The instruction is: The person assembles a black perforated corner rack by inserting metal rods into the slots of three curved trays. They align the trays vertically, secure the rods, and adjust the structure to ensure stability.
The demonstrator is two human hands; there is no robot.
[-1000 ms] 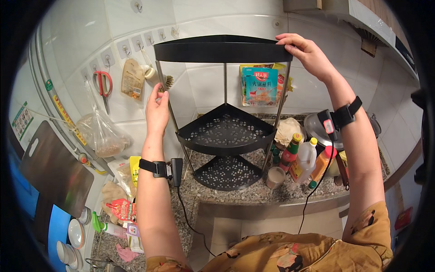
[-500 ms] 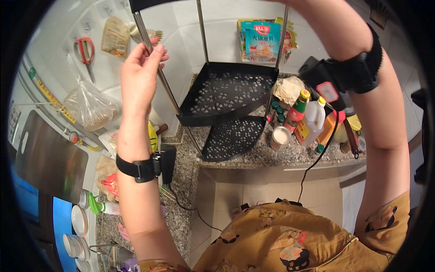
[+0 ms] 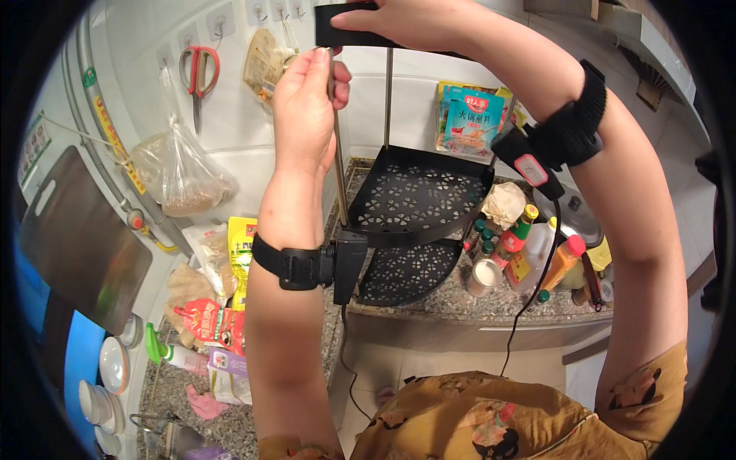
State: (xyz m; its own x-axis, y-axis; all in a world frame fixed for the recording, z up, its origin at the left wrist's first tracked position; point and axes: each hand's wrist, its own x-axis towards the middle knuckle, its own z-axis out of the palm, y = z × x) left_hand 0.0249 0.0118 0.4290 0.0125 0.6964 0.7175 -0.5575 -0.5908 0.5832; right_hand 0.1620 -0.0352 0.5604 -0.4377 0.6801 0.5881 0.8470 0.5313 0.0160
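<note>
A black corner shelf rack stands on the counter, with a middle tier (image 3: 418, 188) and a bottom tier (image 3: 410, 272) pierced in flower patterns. My left hand (image 3: 304, 107) is closed round the upper end of its front-left metal post (image 3: 340, 165). Just above, my right hand (image 3: 399, 21) grips the left corner of the black top tier (image 3: 331, 32), partly cut off by the upper edge of the view. The post's top end is close under that corner; whether they are joined, I cannot tell. Another metal post (image 3: 389, 100) rises at the rear.
Right of the rack stand a glass jar (image 3: 484, 277), a plastic jug (image 3: 531, 261) and several sauce bottles. Seasoning packets (image 3: 469, 119) hang behind. Red-handled scissors (image 3: 199, 80) and a plastic bag (image 3: 184, 176) hang on the left wall. Food packages (image 3: 211, 322) crowd the left counter.
My left hand has moved up to the post's top end. My right hand, out of view before, now shows on the top tier's left corner. The whole view has shifted.
</note>
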